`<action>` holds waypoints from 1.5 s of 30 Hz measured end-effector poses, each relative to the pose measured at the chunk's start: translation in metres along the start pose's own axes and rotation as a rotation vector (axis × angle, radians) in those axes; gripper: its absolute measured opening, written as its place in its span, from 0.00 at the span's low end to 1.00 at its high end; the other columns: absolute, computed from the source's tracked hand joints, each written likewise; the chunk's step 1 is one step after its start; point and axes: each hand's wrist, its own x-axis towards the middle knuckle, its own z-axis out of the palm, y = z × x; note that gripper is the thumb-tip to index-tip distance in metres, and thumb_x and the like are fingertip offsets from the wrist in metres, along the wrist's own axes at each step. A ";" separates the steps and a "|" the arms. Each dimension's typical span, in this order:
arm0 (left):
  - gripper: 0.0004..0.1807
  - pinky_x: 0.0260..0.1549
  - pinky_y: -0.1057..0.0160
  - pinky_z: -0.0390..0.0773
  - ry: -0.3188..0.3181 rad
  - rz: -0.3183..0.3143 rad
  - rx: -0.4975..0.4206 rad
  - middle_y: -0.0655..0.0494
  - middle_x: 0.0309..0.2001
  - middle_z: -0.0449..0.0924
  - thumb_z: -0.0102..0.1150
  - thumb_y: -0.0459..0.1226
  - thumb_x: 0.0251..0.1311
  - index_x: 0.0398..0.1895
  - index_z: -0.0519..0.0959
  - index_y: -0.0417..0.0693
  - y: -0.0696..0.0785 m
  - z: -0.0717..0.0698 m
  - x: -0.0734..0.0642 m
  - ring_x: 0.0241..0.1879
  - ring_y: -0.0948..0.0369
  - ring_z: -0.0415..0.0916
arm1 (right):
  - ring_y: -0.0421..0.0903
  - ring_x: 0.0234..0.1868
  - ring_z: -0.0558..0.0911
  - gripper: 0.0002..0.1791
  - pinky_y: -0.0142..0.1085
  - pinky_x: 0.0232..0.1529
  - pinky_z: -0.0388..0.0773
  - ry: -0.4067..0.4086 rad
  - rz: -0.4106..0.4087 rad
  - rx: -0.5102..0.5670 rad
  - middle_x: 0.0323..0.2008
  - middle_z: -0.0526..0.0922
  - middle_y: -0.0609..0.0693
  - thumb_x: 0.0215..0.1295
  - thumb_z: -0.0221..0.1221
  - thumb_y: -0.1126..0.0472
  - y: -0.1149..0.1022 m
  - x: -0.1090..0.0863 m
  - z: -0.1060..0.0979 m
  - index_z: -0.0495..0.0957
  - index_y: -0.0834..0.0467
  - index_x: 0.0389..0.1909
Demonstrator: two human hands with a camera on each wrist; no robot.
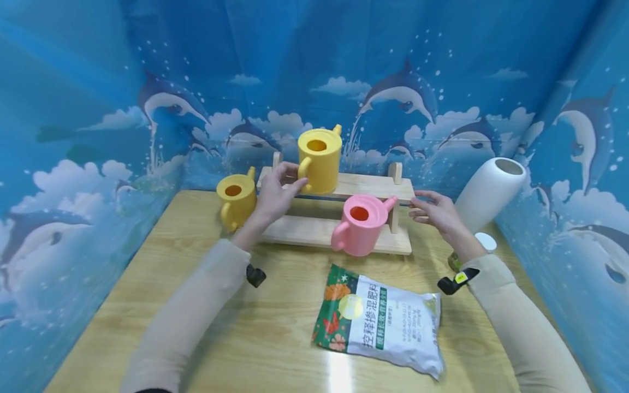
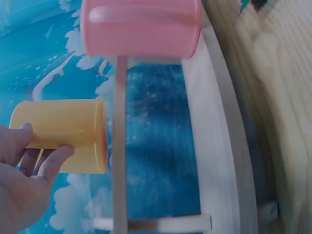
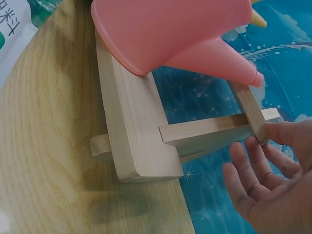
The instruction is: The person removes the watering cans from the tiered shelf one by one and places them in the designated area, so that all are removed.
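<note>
My left hand (image 1: 278, 192) pinches the handle of a yellow watering can (image 1: 321, 164) at the upper board of a two-tier wooden shelf (image 1: 363, 185). Whether its base touches the board is hard to tell. With thumb and fingers, my right hand (image 3: 270, 180) grips the right end of that upper board. A pink watering can (image 1: 366, 229) stands on the lower board, spout to the right. Another yellow watering can (image 1: 241, 199) is at the shelf's left end; my left arm partly covers that end, so what it stands on cannot be made out.
A fertilizer bag (image 1: 388, 322) lies flat on the wooden table (image 1: 275, 327) in front of the shelf. Behind my right hand stands a white vase (image 1: 491, 191), with a white-lidded jar (image 1: 485, 242) partly hidden by the wrist. Dolphin-print curtains (image 1: 295, 65) enclose the table.
</note>
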 end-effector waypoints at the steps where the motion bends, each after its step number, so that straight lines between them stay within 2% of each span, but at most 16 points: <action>1: 0.16 0.49 0.62 0.89 0.013 0.005 -0.007 0.41 0.54 0.84 0.66 0.35 0.71 0.58 0.79 0.38 0.000 -0.006 -0.002 0.53 0.48 0.84 | 0.29 0.40 0.85 0.39 0.33 0.57 0.89 0.001 0.000 -0.001 0.74 0.71 0.67 0.82 0.51 0.41 0.000 0.000 0.000 0.54 0.56 0.84; 4: 0.17 0.46 0.70 0.87 0.057 0.017 -0.001 0.41 0.54 0.84 0.66 0.35 0.71 0.59 0.79 0.38 0.000 -0.026 -0.009 0.52 0.51 0.84 | 0.29 0.40 0.85 0.39 0.34 0.58 0.88 0.000 -0.001 -0.004 0.74 0.70 0.67 0.82 0.51 0.41 0.001 -0.001 0.000 0.54 0.56 0.84; 10: 0.18 0.43 0.78 0.86 0.156 0.021 0.055 0.41 0.52 0.85 0.66 0.36 0.72 0.59 0.79 0.36 -0.002 -0.077 -0.025 0.46 0.67 0.83 | 0.29 0.40 0.86 0.40 0.34 0.59 0.88 0.000 -0.005 0.009 0.74 0.71 0.68 0.82 0.51 0.42 0.001 -0.001 -0.001 0.54 0.56 0.84; 13: 0.18 0.41 0.77 0.87 0.201 -0.005 0.063 0.53 0.47 0.86 0.66 0.37 0.72 0.59 0.79 0.37 -0.008 -0.105 -0.035 0.44 0.73 0.82 | 0.29 0.40 0.86 0.40 0.35 0.59 0.88 0.001 -0.011 0.005 0.74 0.71 0.68 0.82 0.51 0.42 0.002 -0.001 -0.001 0.54 0.57 0.84; 16: 0.17 0.42 0.76 0.88 0.242 -0.038 0.055 0.68 0.43 0.85 0.66 0.37 0.72 0.58 0.79 0.40 -0.013 -0.131 -0.045 0.42 0.73 0.83 | 0.30 0.41 0.86 0.39 0.35 0.58 0.89 0.005 -0.014 -0.002 0.73 0.71 0.68 0.82 0.51 0.42 0.002 -0.001 -0.001 0.55 0.57 0.84; 18: 0.15 0.41 0.75 0.88 0.274 -0.054 0.021 0.74 0.40 0.84 0.66 0.35 0.71 0.56 0.79 0.42 -0.017 -0.147 -0.051 0.40 0.73 0.84 | 0.31 0.42 0.87 0.39 0.36 0.59 0.88 0.006 -0.010 -0.005 0.73 0.71 0.68 0.82 0.51 0.42 0.002 -0.001 0.000 0.55 0.56 0.84; 23: 0.12 0.40 0.77 0.87 0.356 -0.072 -0.035 0.72 0.38 0.86 0.66 0.29 0.69 0.53 0.81 0.46 -0.029 -0.183 -0.064 0.38 0.73 0.84 | 0.31 0.42 0.87 0.39 0.36 0.59 0.88 -0.002 -0.001 0.005 0.73 0.71 0.67 0.82 0.52 0.42 0.002 0.000 0.000 0.54 0.55 0.84; 26: 0.12 0.40 0.79 0.86 0.374 -0.112 -0.001 0.74 0.39 0.85 0.65 0.30 0.70 0.53 0.81 0.50 -0.042 -0.200 -0.071 0.38 0.74 0.83 | 0.30 0.42 0.87 0.39 0.33 0.56 0.89 -0.006 -0.008 0.013 0.74 0.70 0.67 0.82 0.52 0.43 0.002 0.000 0.000 0.54 0.56 0.84; 31: 0.11 0.39 0.84 0.83 0.378 -0.181 0.161 0.82 0.37 0.80 0.64 0.31 0.71 0.54 0.80 0.48 -0.067 -0.218 -0.082 0.37 0.80 0.80 | 0.31 0.41 0.87 0.39 0.28 0.51 0.89 -0.007 -0.015 0.017 0.74 0.70 0.68 0.82 0.51 0.43 0.002 0.001 0.000 0.54 0.56 0.84; 35: 0.14 0.38 0.85 0.82 0.329 -0.278 0.236 0.86 0.37 0.76 0.62 0.36 0.74 0.59 0.77 0.45 -0.089 -0.225 -0.091 0.37 0.83 0.77 | 0.31 0.42 0.87 0.38 0.28 0.50 0.89 -0.014 -0.015 0.021 0.74 0.70 0.68 0.82 0.52 0.44 0.002 0.001 0.000 0.54 0.56 0.84; 39: 0.16 0.37 0.84 0.83 0.292 -0.349 0.228 0.86 0.36 0.76 0.62 0.40 0.75 0.60 0.77 0.44 -0.109 -0.223 -0.097 0.37 0.82 0.78 | 0.33 0.44 0.88 0.39 0.26 0.48 0.89 -0.015 -0.010 0.022 0.74 0.70 0.69 0.82 0.52 0.44 0.002 0.000 0.000 0.54 0.56 0.84; 42: 0.16 0.38 0.82 0.84 0.289 -0.372 0.210 0.85 0.35 0.76 0.62 0.41 0.74 0.59 0.77 0.45 -0.121 -0.219 -0.098 0.37 0.81 0.78 | 0.32 0.43 0.87 0.39 0.25 0.47 0.88 -0.016 -0.011 0.021 0.74 0.70 0.69 0.82 0.51 0.44 0.002 0.000 0.000 0.53 0.56 0.84; 45: 0.19 0.39 0.80 0.85 0.280 -0.398 0.225 0.83 0.37 0.76 0.61 0.43 0.75 0.61 0.76 0.41 -0.130 -0.214 -0.098 0.38 0.81 0.77 | 0.29 0.40 0.86 0.38 0.25 0.46 0.88 -0.013 -0.017 0.020 0.74 0.69 0.70 0.83 0.51 0.44 0.003 0.000 -0.001 0.53 0.56 0.84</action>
